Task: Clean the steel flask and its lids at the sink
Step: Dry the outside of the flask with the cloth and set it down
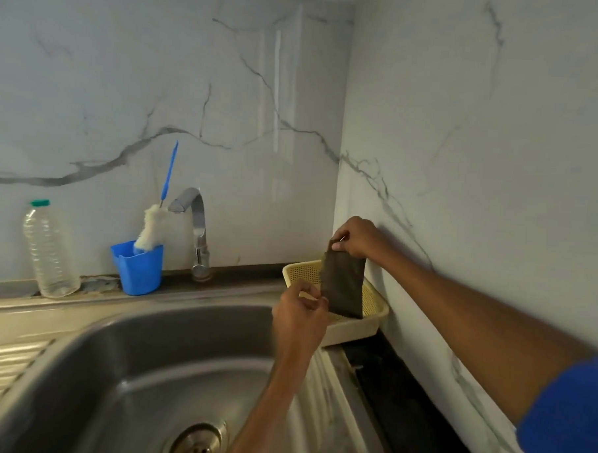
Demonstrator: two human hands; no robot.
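Observation:
A dark green scrub pad hangs upright above the cream plastic basket in the right corner. My right hand pinches the pad's top edge. My left hand is just left of the pad with its fingertips curled at the pad's lower left edge. I cannot tell whether they grip it. The steel sink lies below with its drain at the bottom. No flask or lid is in view.
A steel tap stands behind the sink. Left of it a blue cup holds a bottle brush with a blue handle. A clear plastic bottle stands at far left. Marble walls close the back and right.

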